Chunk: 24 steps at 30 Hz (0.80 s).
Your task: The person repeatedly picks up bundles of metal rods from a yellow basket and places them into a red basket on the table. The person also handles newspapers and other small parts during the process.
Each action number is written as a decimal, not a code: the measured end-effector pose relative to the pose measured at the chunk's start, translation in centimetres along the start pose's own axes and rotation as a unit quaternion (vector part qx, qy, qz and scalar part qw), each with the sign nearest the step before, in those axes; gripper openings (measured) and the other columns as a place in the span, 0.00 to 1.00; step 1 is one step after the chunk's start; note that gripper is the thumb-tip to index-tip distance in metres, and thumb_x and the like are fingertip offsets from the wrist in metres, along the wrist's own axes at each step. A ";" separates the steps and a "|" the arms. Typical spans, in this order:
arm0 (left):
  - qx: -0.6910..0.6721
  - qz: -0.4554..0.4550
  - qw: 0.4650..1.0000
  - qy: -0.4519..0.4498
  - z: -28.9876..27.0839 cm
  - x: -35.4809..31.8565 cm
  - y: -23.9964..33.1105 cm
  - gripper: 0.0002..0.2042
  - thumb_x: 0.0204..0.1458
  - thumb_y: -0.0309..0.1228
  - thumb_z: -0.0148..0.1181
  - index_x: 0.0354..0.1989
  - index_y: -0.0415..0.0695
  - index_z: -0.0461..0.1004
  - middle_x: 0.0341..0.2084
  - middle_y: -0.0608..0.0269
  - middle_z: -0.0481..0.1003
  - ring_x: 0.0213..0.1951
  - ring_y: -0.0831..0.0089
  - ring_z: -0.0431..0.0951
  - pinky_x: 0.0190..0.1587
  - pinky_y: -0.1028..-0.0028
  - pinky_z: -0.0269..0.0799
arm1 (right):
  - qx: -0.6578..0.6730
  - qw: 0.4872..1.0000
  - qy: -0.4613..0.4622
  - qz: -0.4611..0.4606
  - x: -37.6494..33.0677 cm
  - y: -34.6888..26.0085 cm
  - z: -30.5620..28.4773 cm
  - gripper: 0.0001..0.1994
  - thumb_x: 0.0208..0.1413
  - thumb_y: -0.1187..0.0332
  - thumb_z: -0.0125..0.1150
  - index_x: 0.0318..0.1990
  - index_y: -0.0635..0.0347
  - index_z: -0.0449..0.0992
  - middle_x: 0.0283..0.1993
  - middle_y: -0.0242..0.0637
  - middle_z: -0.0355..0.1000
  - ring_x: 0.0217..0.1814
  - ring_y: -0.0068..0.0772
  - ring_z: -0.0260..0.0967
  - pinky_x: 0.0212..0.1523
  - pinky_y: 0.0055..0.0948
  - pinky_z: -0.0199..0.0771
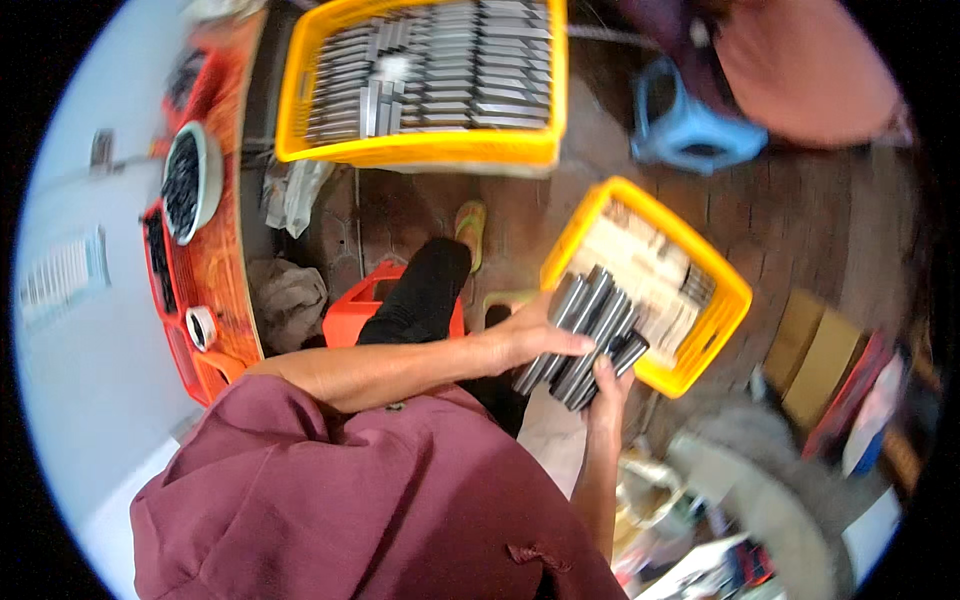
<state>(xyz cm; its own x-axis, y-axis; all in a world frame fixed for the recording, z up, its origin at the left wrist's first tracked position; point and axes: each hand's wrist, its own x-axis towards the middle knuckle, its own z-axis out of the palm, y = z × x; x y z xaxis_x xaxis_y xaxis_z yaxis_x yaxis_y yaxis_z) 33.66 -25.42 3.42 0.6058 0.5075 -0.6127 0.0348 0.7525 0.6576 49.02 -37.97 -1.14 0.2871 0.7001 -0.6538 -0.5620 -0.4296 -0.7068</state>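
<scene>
Both hands are closed around a bundle of several dark grey, shiny, rod-shaped pieces (598,318); their exact kind does not show. My left hand (528,336) grips the bundle from the left, its thumb lying across the top. From the lower right, my right hand (606,392) clasps the same bundle, with the thumb up against one shorter piece. The bundle hangs over the near left edge of a yellow crate (712,262). Inside that crate lies pale, cardboard-like material (630,255), with a few dark pieces by its right wall.
A larger yellow crate (420,150) at the top holds rows of dark and silver pieces. A blue stool (690,130) stands at the upper right, a red stool (345,318) by my leg. On the orange table (232,270) sits a bowl (212,180) of black parts. Cardboard (815,350) lies right.
</scene>
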 end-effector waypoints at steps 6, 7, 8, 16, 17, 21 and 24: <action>-0.132 0.074 0.977 0.148 -7.3 -8.0 4.1 0.37 0.47 0.38 0.68 0.63 0.38 0.58 0.52 0.54 0.70 0.54 0.68 0.71 0.57 0.69 0.68 | -0.151 0.970 -0.191 0.008 1.5 -5.9 14.3 0.34 0.47 0.53 0.71 0.56 0.68 0.68 0.49 0.38 0.73 0.50 0.30 0.71 0.55 0.31 0.69; -0.143 0.097 0.974 0.148 -9.0 -9.5 6.2 0.35 0.48 0.36 0.68 0.63 0.39 0.59 0.52 0.55 0.71 0.53 0.68 0.73 0.55 0.69 0.70 | -0.180 0.958 -0.224 0.013 2.2 -6.4 17.1 0.34 0.46 0.53 0.71 0.56 0.68 0.68 0.49 0.38 0.73 0.49 0.30 0.71 0.54 0.31 0.70; -0.173 0.137 0.959 0.177 -11.5 -9.8 5.2 0.34 0.48 0.36 0.68 0.63 0.40 0.59 0.51 0.55 0.71 0.52 0.68 0.73 0.54 0.68 0.72 | -0.213 0.942 -0.259 0.020 2.8 -6.7 20.5 0.35 0.46 0.53 0.71 0.56 0.68 0.68 0.48 0.38 0.73 0.49 0.30 0.71 0.53 0.31 0.70; -0.283 0.253 0.880 0.286 -32.8 -20.9 17.3 0.28 0.48 0.34 0.67 0.58 0.40 0.67 0.47 0.59 0.75 0.48 0.70 0.77 0.53 0.67 0.73 | -0.326 0.843 -0.426 -0.026 6.4 -4.2 52.4 0.29 0.49 0.58 0.69 0.55 0.66 0.70 0.46 0.38 0.74 0.46 0.27 0.71 0.51 0.30 0.72; -0.302 0.257 0.869 0.297 -36.4 -22.1 18.2 0.27 0.49 0.35 0.67 0.56 0.39 0.68 0.45 0.58 0.76 0.45 0.69 0.78 0.51 0.67 0.75 | -0.357 0.824 -0.440 -0.019 7.0 -3.4 57.0 0.28 0.49 0.59 0.68 0.55 0.67 0.70 0.47 0.37 0.75 0.47 0.28 0.71 0.53 0.30 0.71; -0.347 0.270 0.847 0.300 -52.3 -26.6 24.4 0.23 0.51 0.38 0.65 0.53 0.39 0.71 0.40 0.55 0.79 0.38 0.66 0.82 0.45 0.65 0.80 | -0.342 0.782 -0.521 -0.020 9.7 0.8 76.1 0.29 0.50 0.58 0.69 0.54 0.68 0.70 0.48 0.40 0.75 0.48 0.29 0.72 0.54 0.30 0.70; -0.331 0.294 0.842 0.309 -64.0 -29.2 28.8 0.21 0.51 0.43 0.65 0.48 0.41 0.74 0.37 0.57 0.80 0.34 0.69 0.82 0.38 0.66 0.82 | -0.360 0.766 -0.533 -0.025 12.5 4.2 89.1 0.27 0.51 0.60 0.69 0.53 0.70 0.70 0.43 0.40 0.75 0.40 0.27 0.74 0.44 0.30 0.76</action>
<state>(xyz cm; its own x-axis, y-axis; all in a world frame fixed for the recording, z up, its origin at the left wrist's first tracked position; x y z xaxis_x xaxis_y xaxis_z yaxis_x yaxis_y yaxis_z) -33.95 8.27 12.16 -0.1735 0.8409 -0.5127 -0.7012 0.2601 0.6639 -18.87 19.83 11.80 -0.7166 0.6297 -0.3000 0.1117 -0.3209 -0.9405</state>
